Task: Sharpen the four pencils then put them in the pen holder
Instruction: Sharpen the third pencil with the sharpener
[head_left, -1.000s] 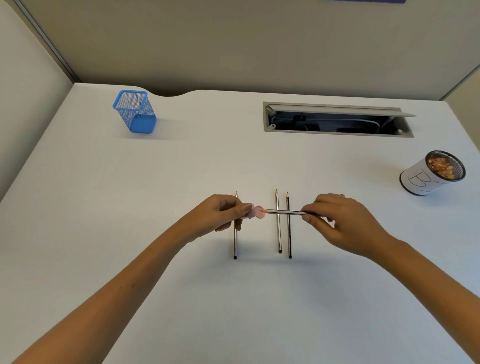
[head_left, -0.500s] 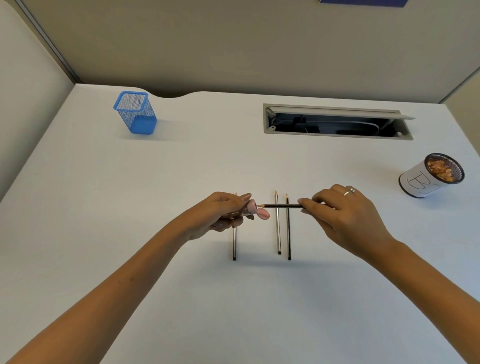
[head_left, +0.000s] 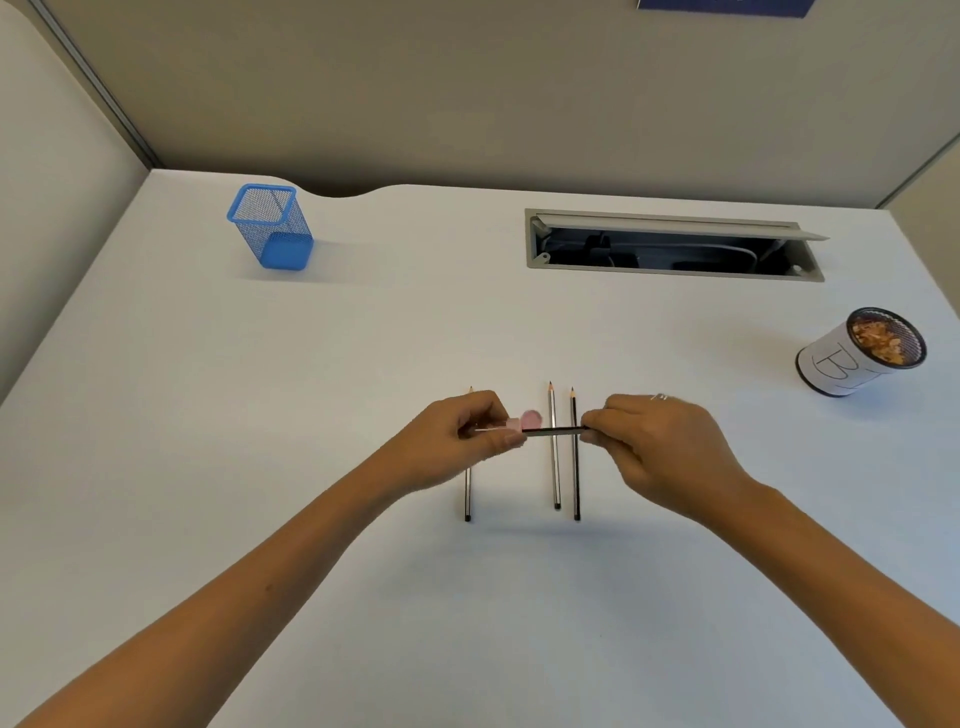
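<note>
My left hand (head_left: 457, 441) pinches a small pink sharpener (head_left: 523, 422) above the white desk (head_left: 260, 467). My right hand (head_left: 660, 447) grips a dark pencil (head_left: 556, 430) held level, its tip inside the sharpener. Three more pencils lie on the desk pointing away from me: one (head_left: 468, 493) partly under my left hand, and two (head_left: 555, 467) (head_left: 575, 467) side by side under the held pencil. The blue mesh pen holder (head_left: 270, 226) stands at the far left, with nothing visible in it.
A white cup (head_left: 852, 358) marked with a letter and holding pencil shavings stands at the right edge. An open grey cable tray (head_left: 670, 247) is set into the desk at the back. Partition walls close the desk at the back and left.
The held pencil has turned in the sharpener and my right hand has rolled over, a ring now showing on top. Both hands stay in about the same place.
</note>
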